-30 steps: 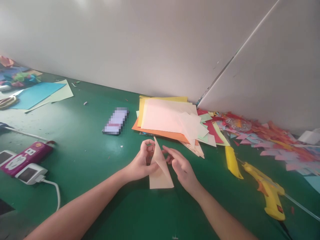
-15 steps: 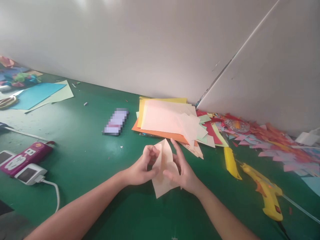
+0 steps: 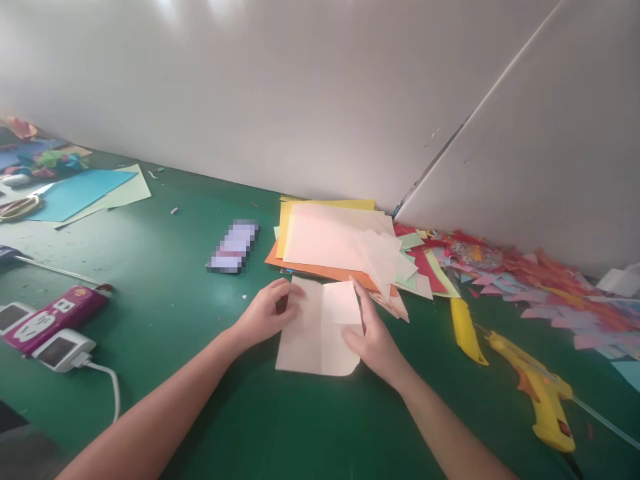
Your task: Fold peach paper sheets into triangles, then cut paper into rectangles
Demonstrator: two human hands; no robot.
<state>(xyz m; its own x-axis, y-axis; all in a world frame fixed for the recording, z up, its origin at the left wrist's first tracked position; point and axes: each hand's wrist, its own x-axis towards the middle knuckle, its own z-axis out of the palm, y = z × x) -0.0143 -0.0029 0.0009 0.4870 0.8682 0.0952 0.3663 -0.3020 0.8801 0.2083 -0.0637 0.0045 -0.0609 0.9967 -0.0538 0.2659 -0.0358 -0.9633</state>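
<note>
Bent up before, the pale peach sheet of paper [image 3: 306, 343] is now spread wide, creased down its middle. The left hand [image 3: 267, 310] holds its left side, and the right hand [image 3: 373, 340] its right. It's on or just above the shiny green table [image 3: 250, 427], near a grey-white wall [image 3: 225, 100].

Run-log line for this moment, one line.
left hand: touching creased sheet, upper left; right hand: gripping its right edge; sheet: spread, crease down middle; beyond: paper stack; right side: yellow cutter, glue gun
</note>
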